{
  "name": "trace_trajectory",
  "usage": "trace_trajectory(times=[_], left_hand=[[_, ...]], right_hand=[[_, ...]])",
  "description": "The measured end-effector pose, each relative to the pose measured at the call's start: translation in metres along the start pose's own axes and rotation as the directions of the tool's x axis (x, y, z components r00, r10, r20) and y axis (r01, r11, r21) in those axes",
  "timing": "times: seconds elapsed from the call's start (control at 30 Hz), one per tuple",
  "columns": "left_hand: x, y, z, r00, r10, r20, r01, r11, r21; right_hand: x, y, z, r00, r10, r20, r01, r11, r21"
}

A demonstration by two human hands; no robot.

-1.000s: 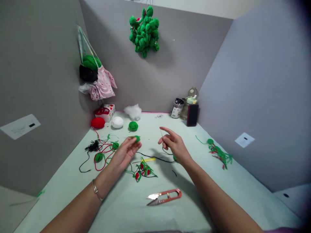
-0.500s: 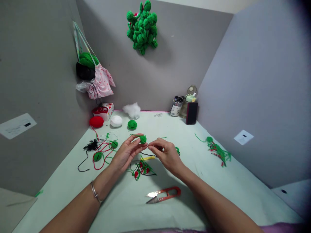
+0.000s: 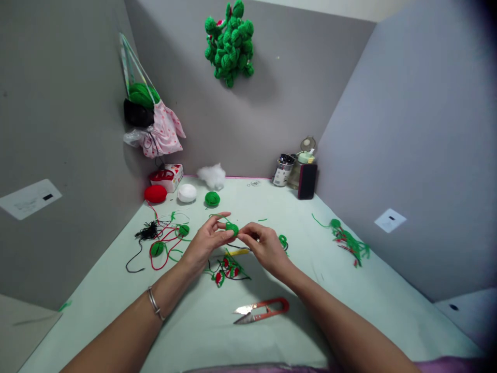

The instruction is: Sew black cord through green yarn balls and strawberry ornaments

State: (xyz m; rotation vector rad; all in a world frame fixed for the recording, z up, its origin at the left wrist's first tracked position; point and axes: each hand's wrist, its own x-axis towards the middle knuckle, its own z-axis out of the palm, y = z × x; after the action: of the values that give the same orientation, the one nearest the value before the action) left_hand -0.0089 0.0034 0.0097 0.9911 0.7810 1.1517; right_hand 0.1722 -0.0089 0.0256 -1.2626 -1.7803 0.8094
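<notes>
Above the middle of the table, my left hand [image 3: 204, 244] pinches a small green crocheted piece [image 3: 232, 228] between thumb and fingers, and a green yarn strand runs over its fingers. The closed fingertips of my right hand [image 3: 268, 247] meet the piece's right side; what they grip is too small to make out. Below the hands lie small red and green crocheted pieces [image 3: 220, 278] with loose yarn ends, beside a yellow stick-like tool [image 3: 236, 252]. Orange-handled thread snips [image 3: 266, 310] rest nearer to me, blades pointing left.
Red [image 3: 156, 194], white [image 3: 187, 193] and green yarn balls [image 3: 212, 199] stand behind, with white stuffing [image 3: 212, 176]. Tangled black yarn [image 3: 148, 231] lies left; a green yarn bundle [image 3: 351, 242] lies right. Grey partitions [image 3: 310, 62] enclose the table. A phone-like dark slab [image 3: 307, 181] leans at back right.
My right fingertips have come from just beside the green piece to its right edge. The piece has tilted and dropped slightly in my left fingers. The view has shifted a little.
</notes>
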Motion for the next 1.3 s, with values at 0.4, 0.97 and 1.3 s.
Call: trace_trajectory(times=[0.4, 0.97, 1.3], left_hand=[[0.009, 0.014, -0.011, 0.983, -0.052, -0.175, -0.021, 0.920, -0.392], [-0.002, 0.006, 0.004, 1.000, 0.020, -0.011, -0.021, 0.999, -0.047], [0.004, 0.006, -0.004, 0.997, 0.075, 0.022, -0.075, 0.997, 0.032]], right_hand=[[0.004, 0.002, 0.001, 0.996, 0.082, 0.040, -0.089, 0.965, 0.248], [-0.001, -0.002, 0.001, 0.981, -0.105, -0.162, 0.118, 0.990, 0.073], [0.002, 0.000, -0.009, 0.996, -0.047, 0.070, 0.034, 0.984, 0.176]])
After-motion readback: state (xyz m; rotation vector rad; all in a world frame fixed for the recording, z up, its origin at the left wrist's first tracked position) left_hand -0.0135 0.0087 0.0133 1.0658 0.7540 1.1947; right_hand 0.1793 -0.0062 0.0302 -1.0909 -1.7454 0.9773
